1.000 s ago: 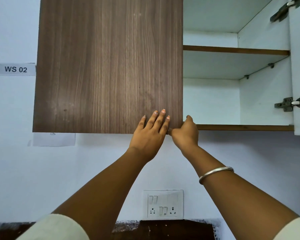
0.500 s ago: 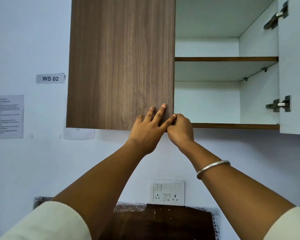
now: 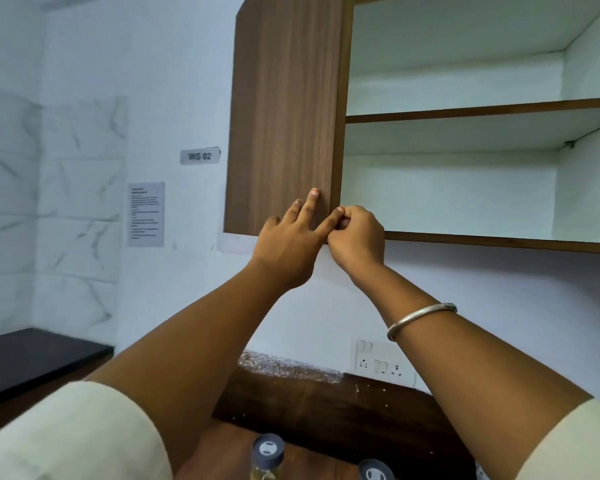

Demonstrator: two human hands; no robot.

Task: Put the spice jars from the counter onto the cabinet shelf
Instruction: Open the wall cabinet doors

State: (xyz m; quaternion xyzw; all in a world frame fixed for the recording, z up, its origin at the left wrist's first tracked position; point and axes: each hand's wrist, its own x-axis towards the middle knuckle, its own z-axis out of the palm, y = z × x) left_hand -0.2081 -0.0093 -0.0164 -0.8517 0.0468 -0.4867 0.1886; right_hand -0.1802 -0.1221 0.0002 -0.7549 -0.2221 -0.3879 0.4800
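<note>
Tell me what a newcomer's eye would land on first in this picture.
Two raised arms meet at the lower corner of the brown cabinet door: the left hand lies flat on its face and the right hand curls round its edge. To the right, the white cabinet shelf shows no jars. At the bottom edge of the view, a dark-lidded spice jar and a second jar peek in.

Kitchen workstation, I reckon: wall cabinet over my wooden counter, marble tiles, "WS 02" label.
</note>
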